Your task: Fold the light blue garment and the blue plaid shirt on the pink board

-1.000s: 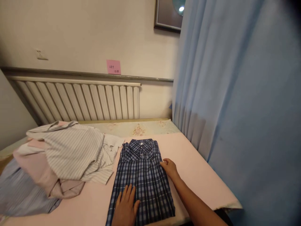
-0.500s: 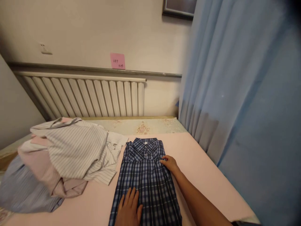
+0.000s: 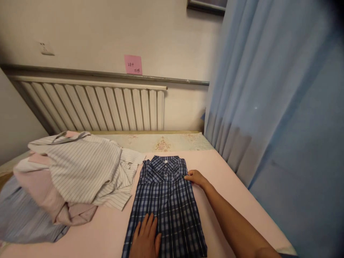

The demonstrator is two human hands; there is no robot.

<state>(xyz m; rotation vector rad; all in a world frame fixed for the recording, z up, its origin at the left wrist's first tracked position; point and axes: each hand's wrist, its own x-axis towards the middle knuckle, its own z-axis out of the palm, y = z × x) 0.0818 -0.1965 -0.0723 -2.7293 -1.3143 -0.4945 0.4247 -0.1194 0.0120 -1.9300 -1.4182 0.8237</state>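
Note:
A blue plaid shirt (image 3: 172,204) lies in a long folded strip in front of me, its collar at the far end and the lower part folded up over the chest. My left hand (image 3: 146,236) rests flat on the near left part of the shirt, fingers stretched out. At the shirt's right edge, by the upper fold, my right hand (image 3: 195,177) pinches the cloth between thumb and fingers.
A loose heap at left holds a striped white shirt (image 3: 86,165), a pink garment (image 3: 40,186) and a blue garment (image 3: 24,211). Pink cloth (image 3: 236,208) covers the surface. Behind stands a radiator (image 3: 102,105); a blue curtain (image 3: 258,89) hangs at right.
My right hand has shifted slightly up and right along the shirt's edge, its fingers closing more on the cloth. My left hand stays flat on the shirt. The view has moved a little.

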